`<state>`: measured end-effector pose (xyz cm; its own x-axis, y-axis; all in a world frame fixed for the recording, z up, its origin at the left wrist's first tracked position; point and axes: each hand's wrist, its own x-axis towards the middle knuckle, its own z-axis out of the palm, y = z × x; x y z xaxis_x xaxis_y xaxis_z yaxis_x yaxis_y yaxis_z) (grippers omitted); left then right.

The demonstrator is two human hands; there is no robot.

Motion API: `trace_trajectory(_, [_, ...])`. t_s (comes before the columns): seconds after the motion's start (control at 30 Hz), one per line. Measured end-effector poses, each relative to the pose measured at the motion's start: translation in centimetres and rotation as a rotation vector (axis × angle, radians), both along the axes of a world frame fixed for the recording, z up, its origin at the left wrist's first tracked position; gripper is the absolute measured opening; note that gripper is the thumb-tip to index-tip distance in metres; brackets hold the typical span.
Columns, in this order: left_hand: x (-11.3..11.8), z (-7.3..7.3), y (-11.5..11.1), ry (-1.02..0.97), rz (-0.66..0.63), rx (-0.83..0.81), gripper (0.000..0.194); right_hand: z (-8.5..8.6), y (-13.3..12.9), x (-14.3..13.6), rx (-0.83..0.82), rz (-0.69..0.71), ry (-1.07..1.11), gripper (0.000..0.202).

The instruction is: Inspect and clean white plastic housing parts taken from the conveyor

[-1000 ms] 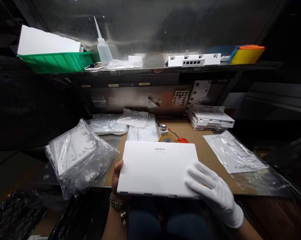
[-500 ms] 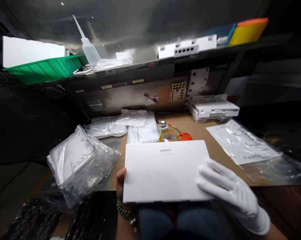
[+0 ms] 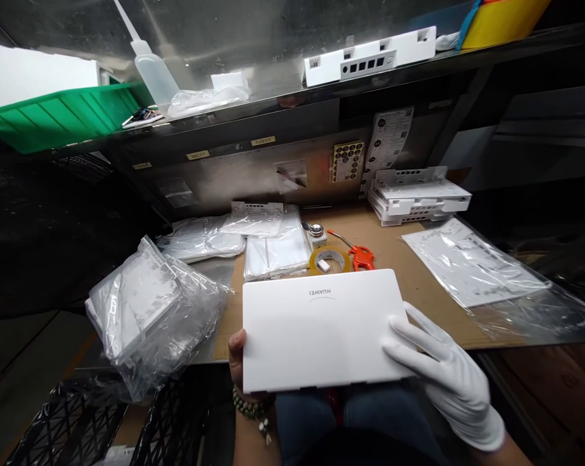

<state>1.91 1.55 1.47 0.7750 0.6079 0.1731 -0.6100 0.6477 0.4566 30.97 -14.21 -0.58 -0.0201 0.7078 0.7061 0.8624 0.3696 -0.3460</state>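
Observation:
A white plastic router cover (image 3: 321,336) with an upside-down HUAWEI logo is held over the front edge of the bench. My left hand (image 3: 237,356), bare with a beaded bracelet at the wrist, grips its left edge; the thumb shows and the other fingers are hidden behind. My right hand (image 3: 441,369), in a white glove, lies at the cover's right end with its fingers on the face and edge. Just beyond the cover are a roll of yellow tape (image 3: 342,252) and an orange air blow gun (image 3: 363,257).
Bagged white panels (image 3: 142,291) lie at the left, with more plastic bags (image 3: 277,252) behind. Stacked white covers (image 3: 419,200) and a bagged panel (image 3: 472,265) are on the right. The shelf holds a green bin (image 3: 64,116), squeeze bottle (image 3: 154,74) and white housing (image 3: 370,58).
The camera view has shifted, so the shelf sits higher in the picture. Both hands keep hold of the cover; the right hand's fingers have barely moved on it.

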Motion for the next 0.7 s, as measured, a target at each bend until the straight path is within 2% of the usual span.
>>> trace_trajectory(0.37, [0.3, 0.0, 0.5, -0.078, -0.008, 0.05, 0.054, 0.6, 1.2, -0.5, 0.03, 0.037, -0.005, 0.05])
trace_trajectory(0.7, [-0.1, -0.1, 1.1, -0.042, -0.107, -0.084, 0.054, 0.4, 1.5, -0.7, 0.014, 0.006, -0.044, 0.041])
